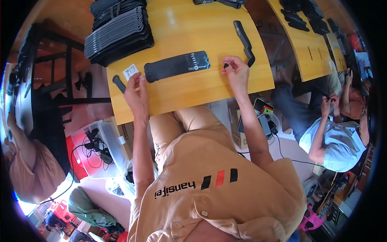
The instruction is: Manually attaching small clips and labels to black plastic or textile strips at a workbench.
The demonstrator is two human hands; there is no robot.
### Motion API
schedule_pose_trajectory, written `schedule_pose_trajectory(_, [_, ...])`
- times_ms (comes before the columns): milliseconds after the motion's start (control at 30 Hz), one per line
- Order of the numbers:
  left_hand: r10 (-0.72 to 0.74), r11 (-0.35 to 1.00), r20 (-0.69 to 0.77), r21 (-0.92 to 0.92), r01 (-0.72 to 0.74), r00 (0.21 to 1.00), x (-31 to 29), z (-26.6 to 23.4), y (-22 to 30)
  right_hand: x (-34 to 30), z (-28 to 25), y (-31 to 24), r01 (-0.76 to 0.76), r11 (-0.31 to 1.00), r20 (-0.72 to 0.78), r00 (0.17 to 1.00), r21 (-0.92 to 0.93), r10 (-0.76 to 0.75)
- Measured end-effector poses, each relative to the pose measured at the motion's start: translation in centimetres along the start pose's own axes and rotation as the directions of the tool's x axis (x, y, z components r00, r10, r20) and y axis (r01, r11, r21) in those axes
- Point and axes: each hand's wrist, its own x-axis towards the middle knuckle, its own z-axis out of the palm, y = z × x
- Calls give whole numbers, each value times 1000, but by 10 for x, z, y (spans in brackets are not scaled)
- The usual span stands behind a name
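My left hand (138,93) is at the near left of the yellow table, its thumb and fingers closed at the edge of a small white printed label (130,71). My right hand (238,76) is raised above the table's right side, pinching a small black piece (226,65) whose kind I cannot make out. Between my hands lies a flat row of overlapping black straps (171,68) with rounded ends and a printed right end. A short black strap (119,84) lies beside my left hand. Beyond my right hand is a longer, bent black strap (244,42).
A tall pile of bundled black straps (117,34) stands at the table's far left. More black pieces (219,2) lie at the far edge. Below left is a clear plastic bin (98,151) with cables. At right, a seated person (334,139) works by another yellow table (300,44).
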Motion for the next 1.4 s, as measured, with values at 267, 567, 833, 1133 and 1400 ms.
schedule_pose_trajectory(267, [352,710,361,499,-498,864,-12,36,6,-33,57,-11,657,399,468,745,-640,-475])
schedule_pose_trajectory(567, [346,619,462,541,-569,817,-6,46,-3,-33,71,6,686,309,592,726,-659,-349])
schedule_pose_trajectory(833, [334,645,355,589,-486,873,-9,42,-6,-29,62,12,531,278,445,837,-800,-318])
schedule_pose_trajectory(1133, [295,829,60,480,-287,954,-11,14,-12,-34,60,7,556,343,374,799,-757,-471])
schedule_pose_trajectory(1400, [-233,901,-253,-418,111,939,-75,-92,-37,-126,124,-18,834,501,682,506,-231,-528])
